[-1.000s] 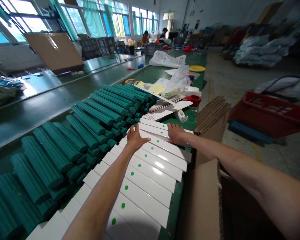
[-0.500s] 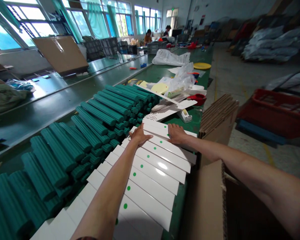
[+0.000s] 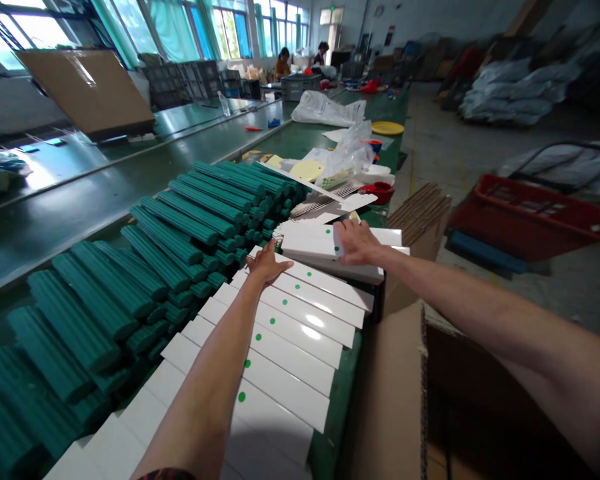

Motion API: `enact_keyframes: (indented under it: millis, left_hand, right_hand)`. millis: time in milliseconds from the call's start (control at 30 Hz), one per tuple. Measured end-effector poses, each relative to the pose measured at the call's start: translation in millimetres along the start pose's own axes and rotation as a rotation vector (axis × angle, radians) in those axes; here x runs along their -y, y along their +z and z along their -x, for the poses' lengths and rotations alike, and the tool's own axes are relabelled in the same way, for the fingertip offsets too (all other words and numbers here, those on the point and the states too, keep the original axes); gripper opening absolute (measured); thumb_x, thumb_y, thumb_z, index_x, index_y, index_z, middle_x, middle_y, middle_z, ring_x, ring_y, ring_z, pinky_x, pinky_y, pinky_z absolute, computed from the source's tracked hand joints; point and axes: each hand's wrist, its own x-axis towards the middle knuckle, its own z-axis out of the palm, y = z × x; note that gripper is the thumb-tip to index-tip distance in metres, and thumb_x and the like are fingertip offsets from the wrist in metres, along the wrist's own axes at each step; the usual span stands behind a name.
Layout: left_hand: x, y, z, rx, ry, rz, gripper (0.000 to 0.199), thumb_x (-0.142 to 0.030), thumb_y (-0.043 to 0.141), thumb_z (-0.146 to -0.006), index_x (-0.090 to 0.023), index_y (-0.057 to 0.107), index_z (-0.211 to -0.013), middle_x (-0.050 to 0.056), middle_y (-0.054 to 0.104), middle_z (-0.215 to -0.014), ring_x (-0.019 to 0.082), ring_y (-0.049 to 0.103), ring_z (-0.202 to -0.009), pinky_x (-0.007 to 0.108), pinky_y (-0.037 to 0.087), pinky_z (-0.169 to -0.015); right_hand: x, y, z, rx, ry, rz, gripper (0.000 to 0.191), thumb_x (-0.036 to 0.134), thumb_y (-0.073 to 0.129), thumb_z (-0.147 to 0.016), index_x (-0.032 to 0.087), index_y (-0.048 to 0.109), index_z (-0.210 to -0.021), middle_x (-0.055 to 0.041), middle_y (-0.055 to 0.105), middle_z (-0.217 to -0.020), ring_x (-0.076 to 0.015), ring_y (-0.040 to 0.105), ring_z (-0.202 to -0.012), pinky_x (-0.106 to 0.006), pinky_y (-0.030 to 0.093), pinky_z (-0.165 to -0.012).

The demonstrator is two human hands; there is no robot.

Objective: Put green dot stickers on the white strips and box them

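Observation:
A row of long, narrow white boxes [image 3: 300, 340] with green dots lies overlapped along the green table. My left hand [image 3: 266, 265] rests on the far end of this row, thumb stretched out to the right and fingers apart. Farther on, my right hand [image 3: 355, 241] is closed over a couple of the white boxes [image 3: 307, 244], fingers over the top; its fingertips' underside is hidden. A dark gap shows between these boxes and the rest of the row. Bundled green ribbed sticks [image 3: 145, 273] are piled along the row's left side.
An open cardboard box [image 3: 390, 400] stands against the table's right edge, with folded cardboard [image 3: 420, 217] beyond it. White card strips, plastic bags [image 3: 347, 160] and a yellow disc [image 3: 387, 128] lie farther up the table. A red cart [image 3: 530, 217] is on the floor. Two people sit far back.
My right hand has drawn the far white boxes away from the row, opening a gap. My left hand stays on the row. The view has shifted a little to the right.

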Motion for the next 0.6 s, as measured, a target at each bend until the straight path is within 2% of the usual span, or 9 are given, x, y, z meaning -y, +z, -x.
enact_keyframes:
  millis: [133, 200, 267, 333, 400, 433, 467, 533, 600]
  left_hand:
    - [-4, -0.5, 4, -0.041, -0.017, -0.018, 0.093, -0.061, 0.060, -0.072, -0.022, 0.023, -0.147, 0.013, 0.027, -0.153, 0.035, 0.029, -0.136, 0.061, 0.021, -0.107]
    - [-17, -4.0, 13, -0.114, -0.045, -0.039, 0.090, -0.055, 0.064, -0.072, -0.021, 0.025, -0.146, 0.014, 0.025, -0.154, 0.036, 0.025, -0.138, 0.061, 0.021, -0.107]
    - [-41, -13.3, 34, -0.247, -0.008, -0.039, 0.080, -0.044, 0.064, -0.077, -0.020, 0.029, -0.145, 0.016, 0.027, -0.152, 0.036, 0.025, -0.138, 0.061, 0.022, -0.106]
    - [-75, -29.3, 70, -0.404, 0.185, 0.037, 0.065, -0.037, 0.057, -0.085, -0.018, 0.034, -0.142, 0.017, 0.033, -0.149, 0.033, 0.032, -0.135, 0.057, 0.026, -0.106]
    - [-110, -50.1, 119, -0.452, 0.560, 0.185, 0.060, -0.042, 0.051, -0.089, -0.015, 0.036, -0.141, 0.019, 0.041, -0.143, 0.029, 0.038, -0.131, 0.048, 0.033, -0.105]
    - [-126, -60.9, 146, -0.401, 0.762, 0.230, 0.059, -0.044, 0.049, -0.090, -0.016, 0.037, -0.140, 0.017, 0.043, -0.141, 0.028, 0.039, -0.130, 0.045, 0.033, -0.105]
    - [-139, -70.7, 172, -0.299, 0.966, 0.243, 0.056, -0.046, 0.048, -0.090, -0.017, 0.040, -0.138, 0.016, 0.047, -0.138, 0.026, 0.041, -0.129, 0.042, 0.034, -0.105]
    - [-156, -83.0, 216, -0.018, 1.307, 0.183, 0.051, -0.048, 0.049, -0.090, -0.022, 0.046, -0.133, 0.011, 0.054, -0.131, 0.024, 0.047, -0.123, 0.039, 0.034, -0.105]
    - [-161, -81.2, 246, 0.183, 1.457, 0.098, 0.046, -0.047, 0.052, -0.088, -0.023, 0.051, -0.127, 0.009, 0.062, -0.119, 0.023, 0.056, -0.111, 0.040, 0.035, -0.103]
  right_hand:
    - [-29, -42, 11, -0.133, 0.107, 0.039, 0.079, 0.044, 0.074, -0.054, 0.008, 0.043, -0.117, -0.0195, 0.053, -0.111, -0.0351, 0.047, -0.100, -0.046, 0.037, -0.084]
    - [-41, -67, 23, -0.227, 0.196, 0.019, 0.084, 0.047, 0.075, -0.055, 0.007, 0.041, -0.120, -0.0193, 0.052, -0.112, -0.0347, 0.048, -0.100, -0.046, 0.037, -0.084]
    - [-50, -94, 40, -0.319, 0.270, 0.003, 0.087, 0.050, 0.073, -0.059, 0.005, 0.038, -0.124, -0.0202, 0.050, -0.115, -0.0349, 0.047, -0.103, -0.047, 0.037, -0.085]
    - [-54, -121, 64, -0.395, 0.326, 0.028, 0.087, 0.050, 0.070, -0.065, 0.002, 0.035, -0.128, -0.0220, 0.049, -0.117, -0.0355, 0.046, -0.105, -0.049, 0.036, -0.087]
    - [-55, -149, 95, -0.472, 0.372, 0.103, 0.089, 0.051, 0.070, -0.067, 0.002, 0.033, -0.132, -0.0232, 0.047, -0.121, -0.0368, 0.045, -0.108, -0.051, 0.037, -0.089]
    - [-55, -162, 112, -0.503, 0.395, 0.148, 0.091, 0.051, 0.071, -0.066, 0.003, 0.033, -0.133, -0.0236, 0.046, -0.123, -0.0379, 0.045, -0.110, -0.052, 0.037, -0.090]
    - [-55, -175, 131, -0.527, 0.413, 0.184, 0.094, 0.052, 0.072, -0.065, 0.003, 0.032, -0.134, -0.0239, 0.046, -0.125, -0.0392, 0.044, -0.112, -0.053, 0.037, -0.092]
    - [-55, -198, 173, -0.532, 0.420, 0.188, 0.096, 0.057, 0.070, -0.066, 0.001, 0.033, -0.135, -0.0241, 0.044, -0.129, -0.0414, 0.042, -0.118, -0.053, 0.036, -0.097]
    - [-57, -217, 223, -0.503, 0.440, 0.065, 0.097, 0.068, 0.064, -0.065, 0.007, 0.038, -0.136, -0.0190, 0.046, -0.130, -0.0400, 0.045, -0.119, -0.050, 0.037, -0.099]
